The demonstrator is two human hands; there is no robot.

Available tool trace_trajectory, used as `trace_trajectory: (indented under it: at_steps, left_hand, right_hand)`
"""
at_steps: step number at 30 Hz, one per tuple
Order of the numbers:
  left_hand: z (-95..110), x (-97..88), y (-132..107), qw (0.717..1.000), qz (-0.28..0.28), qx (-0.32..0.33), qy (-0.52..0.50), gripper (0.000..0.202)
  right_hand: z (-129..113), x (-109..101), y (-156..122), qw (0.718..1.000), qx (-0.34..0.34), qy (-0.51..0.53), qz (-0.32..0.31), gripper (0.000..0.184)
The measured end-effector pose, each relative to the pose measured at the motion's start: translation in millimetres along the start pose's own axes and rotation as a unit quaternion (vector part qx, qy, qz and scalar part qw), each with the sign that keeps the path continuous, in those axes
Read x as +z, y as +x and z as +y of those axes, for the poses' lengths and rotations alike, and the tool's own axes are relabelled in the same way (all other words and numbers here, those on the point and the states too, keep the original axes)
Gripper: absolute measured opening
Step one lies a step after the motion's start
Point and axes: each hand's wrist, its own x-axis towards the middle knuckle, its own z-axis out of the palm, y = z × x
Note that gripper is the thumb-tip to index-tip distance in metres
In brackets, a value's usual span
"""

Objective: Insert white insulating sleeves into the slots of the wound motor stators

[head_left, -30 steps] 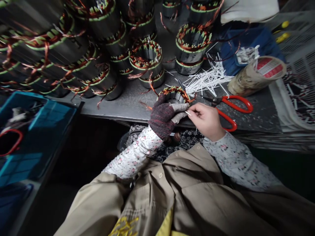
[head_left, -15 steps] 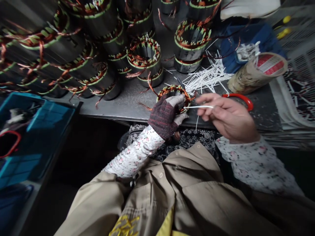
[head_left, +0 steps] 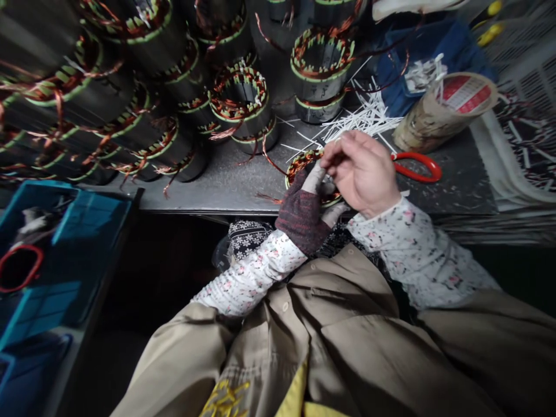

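Maroon-gloved left hand (head_left: 304, 213) stays at the wound ring (head_left: 299, 165); right hand (head_left: 364, 172) has swung back beside it, both grips unclear.

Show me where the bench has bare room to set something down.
The bench looks bare right of the red handle, in front of the tape roll, and along its front edge, between the stacked stators and the left hand. It is crowded among those stators, across the white sticks, and at the front stator, with the right hand close by.
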Motion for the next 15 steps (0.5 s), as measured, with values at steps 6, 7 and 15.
trace_trajectory:
  at_steps: [6, 7, 15]
  left_hand:
    - [-21.4, -53.7, 6.0, 0.975, -0.05, 0.187, 0.106, 0.047]
    - [-25.8, -62.3, 10.2, 0.968, -0.079, 0.202, 0.127, 0.042]
    - [-46.5, -85.1, 64.9, 0.861, -0.282, 0.347, 0.241, 0.032]
  right_hand:
    - [25.7, -33.6, -33.1, 0.911, -0.195, -0.35, -0.1, 0.014]
    - [30.1, -37.2, -36.6, 0.9, -0.206, -0.368, -0.11, 0.01]
    - [46.8, -29.0, -43.2, 0.901, -0.208, -0.372, -0.079, 0.001]
